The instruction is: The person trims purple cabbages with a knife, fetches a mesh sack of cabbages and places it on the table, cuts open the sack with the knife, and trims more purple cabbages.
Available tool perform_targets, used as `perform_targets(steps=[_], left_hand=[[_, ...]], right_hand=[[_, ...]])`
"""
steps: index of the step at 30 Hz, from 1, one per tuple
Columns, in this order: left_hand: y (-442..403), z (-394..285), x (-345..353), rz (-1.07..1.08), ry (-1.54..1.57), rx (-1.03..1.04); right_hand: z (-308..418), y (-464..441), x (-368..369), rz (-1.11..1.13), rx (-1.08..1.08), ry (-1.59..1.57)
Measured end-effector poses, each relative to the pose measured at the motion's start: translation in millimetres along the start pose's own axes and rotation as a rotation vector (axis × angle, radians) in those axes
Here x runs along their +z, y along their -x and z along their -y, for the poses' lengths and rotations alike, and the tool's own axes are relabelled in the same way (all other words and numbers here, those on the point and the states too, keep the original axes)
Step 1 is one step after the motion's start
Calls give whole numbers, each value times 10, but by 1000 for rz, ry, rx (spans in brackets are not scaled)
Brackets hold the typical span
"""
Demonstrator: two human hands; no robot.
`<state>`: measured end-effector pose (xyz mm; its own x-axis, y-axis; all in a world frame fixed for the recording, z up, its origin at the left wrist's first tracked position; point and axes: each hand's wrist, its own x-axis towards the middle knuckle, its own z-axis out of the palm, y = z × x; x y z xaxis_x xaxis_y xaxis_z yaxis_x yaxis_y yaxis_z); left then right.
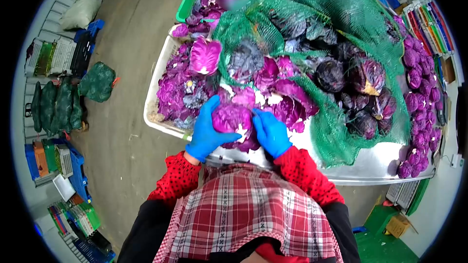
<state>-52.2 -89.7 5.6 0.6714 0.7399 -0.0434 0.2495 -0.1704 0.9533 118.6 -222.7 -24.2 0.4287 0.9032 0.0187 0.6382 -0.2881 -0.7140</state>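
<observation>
Close in front of me at the table's edge is a red cabbage (231, 118), bright purple with its pale stem end toward me. My left hand (207, 134), in a blue glove, wraps round its left side, thumb across the near face. On the other side, my right hand (272, 134), also gloved in blue, has its fingers drawn together against the cabbage; whatever they pinch is hidden. Loose purple leaves (292, 97) lie just beyond the right hand. A darker, untrimmed cabbage (246, 62) sits farther back by the green net (331, 131).
At the left, a white crate (152, 102) is heaped with purple leaves, with a green crate (189, 1) behind it. More dark cabbages (331, 75) lie in the open net. Trimmed cabbages (418, 112) line the right side of the metal table (375, 163). Filled net sacks (97, 82) stand on the floor.
</observation>
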Motion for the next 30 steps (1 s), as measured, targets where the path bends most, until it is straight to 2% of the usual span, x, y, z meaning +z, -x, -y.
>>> perform_targets(steps=[2,3,6,7,9,10,11,12,14,16,18,19,24,26,27,28,30], left_hand=[[-10,56,-85,-30,-314,122],[126,64,-91,-10,-318,84],[62,23,-44,-149,-101,-17],[53,24,-90,-93,-152,5],[102,67,-191,-29,-210,14],[147,122,-219,-35,-62,-3],[193,175,-244,-39,88,-21],[248,223,-280,-28,85,-32],[368,289,-334,148,64,-162],[407,241,-315,151,24,-142],[453,241,-279,93,-77,-38],[465,214,-246,67,-129,10],[396,117,-130,-25,-248,92],[326,29,-127,-2,-147,-98],[304,47,-109,-48,-100,-228],[271,84,-123,-58,-101,-222],[210,123,-148,31,372,-652]], right_hand=[[175,-35,-159,-36,-209,-41],[191,-48,-158,32,-185,-17],[142,-100,28,155,-143,-185],[157,-64,43,245,-40,-131],[123,-36,109,167,-84,-266],[88,-12,146,84,-119,-387],[65,15,208,48,-58,-400],[79,18,222,47,-44,-407],[110,30,233,188,97,-622],[125,69,297,197,98,-657],[102,100,311,200,167,-860],[246,77,62,312,243,-768],[187,57,62,260,126,-791],[158,20,194,96,160,-831],[160,12,199,99,179,-788],[176,7,198,102,169,-788],[216,40,178,23,-43,-449]])
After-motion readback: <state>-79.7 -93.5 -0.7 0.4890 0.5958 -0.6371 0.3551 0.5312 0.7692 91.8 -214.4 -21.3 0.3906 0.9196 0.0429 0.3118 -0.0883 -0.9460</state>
